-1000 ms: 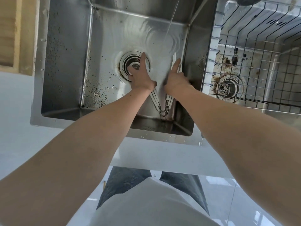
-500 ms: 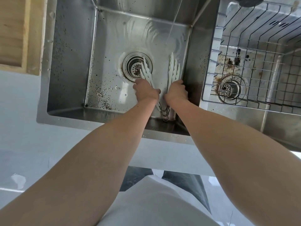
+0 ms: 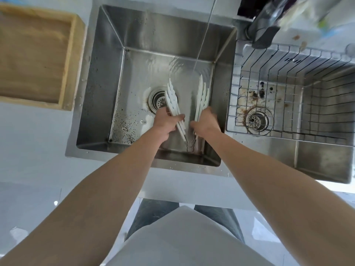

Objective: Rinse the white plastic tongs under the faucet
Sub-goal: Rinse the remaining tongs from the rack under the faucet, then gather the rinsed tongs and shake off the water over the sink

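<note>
Both my bare arms reach forward and down, nearly straight. My left hand [image 3: 166, 120] curls round one arm of the tongs [image 3: 172, 98]; my right hand [image 3: 206, 121] grips the other, hands just apart.

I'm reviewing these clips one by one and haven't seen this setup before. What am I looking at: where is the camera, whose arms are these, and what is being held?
There is no machine here. A person works with bare hands, and the single camera sits on their head, looking down along both forearms. Below is a steel double sink. The left hand and the right hand each grip one side of the white plastic tongs, spread in a V over the left basin near its drain. A thin stream of water falls from the faucet and lands close to the tongs' right-side tip; whether it touches them is hard to tell. A wire basket sits in the right basin, and a wooden tray lies on the counter to the left.
</note>
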### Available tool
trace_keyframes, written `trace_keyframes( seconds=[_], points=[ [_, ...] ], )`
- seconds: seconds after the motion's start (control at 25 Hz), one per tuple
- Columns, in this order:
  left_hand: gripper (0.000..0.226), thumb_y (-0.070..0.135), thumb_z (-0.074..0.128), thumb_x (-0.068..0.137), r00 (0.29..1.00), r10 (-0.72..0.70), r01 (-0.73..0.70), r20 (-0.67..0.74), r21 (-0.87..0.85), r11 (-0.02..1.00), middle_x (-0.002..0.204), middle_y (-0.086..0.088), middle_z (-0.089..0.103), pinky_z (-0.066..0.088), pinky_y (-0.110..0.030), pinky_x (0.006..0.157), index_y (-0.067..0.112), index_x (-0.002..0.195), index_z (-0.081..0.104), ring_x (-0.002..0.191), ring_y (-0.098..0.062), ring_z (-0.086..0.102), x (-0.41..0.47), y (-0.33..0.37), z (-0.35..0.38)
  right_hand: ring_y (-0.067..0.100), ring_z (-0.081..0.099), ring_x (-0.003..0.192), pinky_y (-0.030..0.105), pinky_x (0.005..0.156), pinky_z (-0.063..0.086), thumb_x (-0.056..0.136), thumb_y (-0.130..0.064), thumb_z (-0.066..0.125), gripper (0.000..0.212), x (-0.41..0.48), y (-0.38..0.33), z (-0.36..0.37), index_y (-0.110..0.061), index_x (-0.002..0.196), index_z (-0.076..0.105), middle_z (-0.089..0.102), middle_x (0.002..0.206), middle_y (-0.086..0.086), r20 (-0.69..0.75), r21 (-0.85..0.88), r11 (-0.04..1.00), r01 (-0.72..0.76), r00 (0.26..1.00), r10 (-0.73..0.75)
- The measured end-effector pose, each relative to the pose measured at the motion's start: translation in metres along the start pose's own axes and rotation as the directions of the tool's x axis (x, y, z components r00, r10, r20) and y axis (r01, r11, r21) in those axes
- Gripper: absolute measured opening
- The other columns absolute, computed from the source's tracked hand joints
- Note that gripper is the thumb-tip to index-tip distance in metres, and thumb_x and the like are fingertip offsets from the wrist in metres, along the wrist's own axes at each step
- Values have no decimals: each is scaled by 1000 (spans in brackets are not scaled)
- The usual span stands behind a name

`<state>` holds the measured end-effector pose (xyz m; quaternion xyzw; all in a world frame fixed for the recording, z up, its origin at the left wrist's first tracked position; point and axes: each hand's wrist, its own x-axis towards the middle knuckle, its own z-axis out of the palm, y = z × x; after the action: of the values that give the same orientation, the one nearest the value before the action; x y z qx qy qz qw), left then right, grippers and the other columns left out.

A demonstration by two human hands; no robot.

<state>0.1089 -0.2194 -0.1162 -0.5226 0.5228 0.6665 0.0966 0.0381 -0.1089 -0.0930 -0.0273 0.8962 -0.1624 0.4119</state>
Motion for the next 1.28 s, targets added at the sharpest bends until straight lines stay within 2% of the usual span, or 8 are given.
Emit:
trace_keyframes(
  seconds=[0.16, 0.32, 0.52, 0.64, 0.76, 0.96, 1.12, 1.28],
  points=[
    [18, -2, 75, 80, 990, 80, -67, 120, -114, 991, 88, -7, 72, 54, -48, 94, 10, 88, 65, 90, -24, 71, -31, 40, -11, 38, 69, 93, 49, 79, 60, 93, -20, 63, 57, -25, -17, -35, -4, 136, 29, 54, 127, 23, -71, 110, 993, 40, 997, -32],
    [18, -3, 74, 81, 972, 143, -115, 189, -149, 982, 91, -11, 73, 53, -46, 95, 4, 95, 66, 91, -24, 72, -56, 83, -13, 22, 62, 72, 38, 63, 57, 91, -19, 65, 51, -45, -28, -77, -4, 130, 35, 56, 104, 15, -133, 209, 972, 103, 988, -76],
    [42, -6, 73, 80, 936, 261, -242, 235, -107, 964, 107, -14, 71, 59, -36, 84, -3, 120, 61, 96, -24, 71, -90, 137, 2, 29, 68, 98, 48, 84, 60, 81, -9, 75, 43, -61, -25, -124, -7, 118, 53, 63, 112, 20, -151, 499, 849, 175, 982, -113],
    [45, -5, 72, 80, 924, 299, -280, 238, -108, 954, 110, -15, 70, 55, -41, 93, -2, 123, 58, 98, -25, 71, -109, 160, 8, 24, 69, 98, 42, 85, 60, 78, -8, 81, 46, -68, -23, -151, -10, 116, 55, 68, 109, 8, -140, 614, 750, 247, 969, -204],
    [43, -5, 70, 81, 920, 309, -284, 240, -136, 949, 110, -16, 70, 57, -34, 84, -2, 122, 57, 98, -25, 70, -124, 173, 9, 20, 66, 99, 38, 86, 57, 80, -9, 80, 47, -77, -27, -170, -12, 117, 52, 64, 105, -1, -149, 682, 669, 296, 952, -268],
    [43, -9, 69, 82, 904, 341, -302, 256, -182, 936, 111, -19, 68, 61, -28, 69, -5, 123, 56, 93, -24, 70, -134, 196, 10, 28, 70, 103, 45, 93, 56, 88, -12, 73, 28, -80, -30, -189, -8, 113, 60, 71, 111, 12, -90, 783, 557, 275, 937, -336],
    [45, -9, 69, 82, 897, 315, -275, 311, -166, 947, 113, -21, 68, 62, -33, 73, -6, 124, 55, 94, -25, 71, -132, 209, 8, 28, 71, 103, 47, 95, 55, 89, -7, 70, 21, -85, -33, -201, -8, 107, 62, 72, 107, 12, -98, 819, 502, 277, 930, -353],
    [44, -7, 71, 81, 889, 299, -262, 346, -150, 953, 112, -20, 69, 57, -39, 88, -5, 123, 57, 98, -26, 71, -127, 224, 0, 28, 71, 102, 47, 94, 56, 89, -4, 68, 17, -91, -44, -202, -8, 104, 61, 71, 111, 16, -166, 797, 508, 328, 926, -338]
  ],
)
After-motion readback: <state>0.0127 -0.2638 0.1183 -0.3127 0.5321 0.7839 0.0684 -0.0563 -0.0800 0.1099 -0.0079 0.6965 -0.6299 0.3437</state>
